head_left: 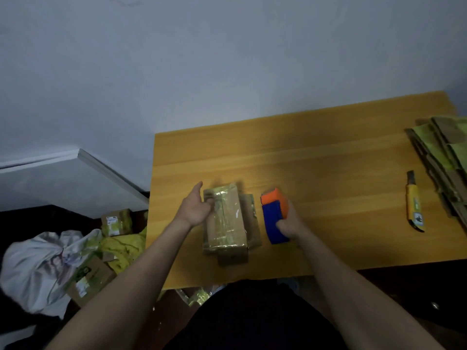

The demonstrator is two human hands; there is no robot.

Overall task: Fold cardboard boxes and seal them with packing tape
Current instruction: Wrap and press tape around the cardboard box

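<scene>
One cardboard box [225,221], taped top, flaps out flat, lies near front edge of wooden table [316,152]. Left hand [195,207] rests against box's left side, fingers relaxed, thumb raised. Right hand [290,223] grips one blue-and-orange tape dispenser [275,215] just right of box. One yellow utility knife [414,202] lies well apart, beside one stack of flattened cartons [442,157]. Two sealed boxes [116,221] on floor, left.

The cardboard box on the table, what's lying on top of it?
Shiny clear tape runs along the top of the cardboard box. The left hand touches its left side. Its closed top hides anything inside.
</scene>
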